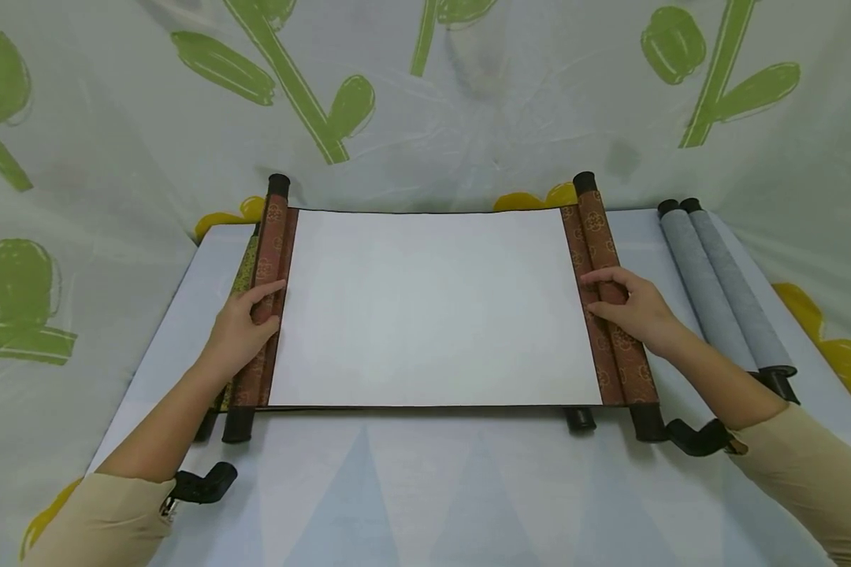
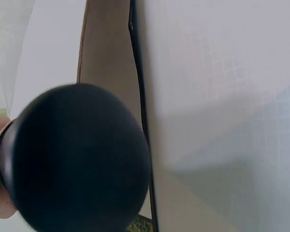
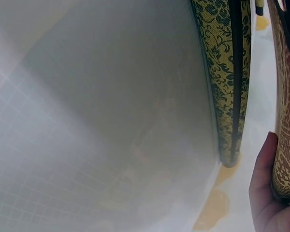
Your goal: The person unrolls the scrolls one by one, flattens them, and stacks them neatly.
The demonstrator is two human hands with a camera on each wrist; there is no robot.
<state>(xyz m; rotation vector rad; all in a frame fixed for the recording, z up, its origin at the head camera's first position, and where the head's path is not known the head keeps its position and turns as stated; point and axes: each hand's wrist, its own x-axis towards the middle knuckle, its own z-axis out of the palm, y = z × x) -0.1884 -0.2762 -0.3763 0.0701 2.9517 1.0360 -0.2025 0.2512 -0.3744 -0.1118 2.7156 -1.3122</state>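
A hanging scroll lies spread in the head view, with blank white paper (image 1: 432,315) between two red-brown brocade rollers with black ends. My left hand (image 1: 239,329) grips the left roller (image 1: 247,379), thumb and fingers around it. On the other side my right hand (image 1: 634,311) holds the right roller (image 1: 637,374) the same way. Beneath is a second scroll with yellow-green brocade (image 1: 245,272), mostly hidden by the paper. The roller's black knob (image 2: 82,159) fills much of the left wrist view. In the right wrist view, fingers (image 3: 267,169) press against the red brocade roller (image 3: 287,159).
Two grey rolled scrolls (image 1: 741,295) lie side by side at the table's right. The pale table (image 1: 411,496) has faint blue triangles. Behind it hangs a white curtain (image 1: 411,118) with green plant shapes. Black camera mounts (image 1: 206,482) stick out near both forearms.
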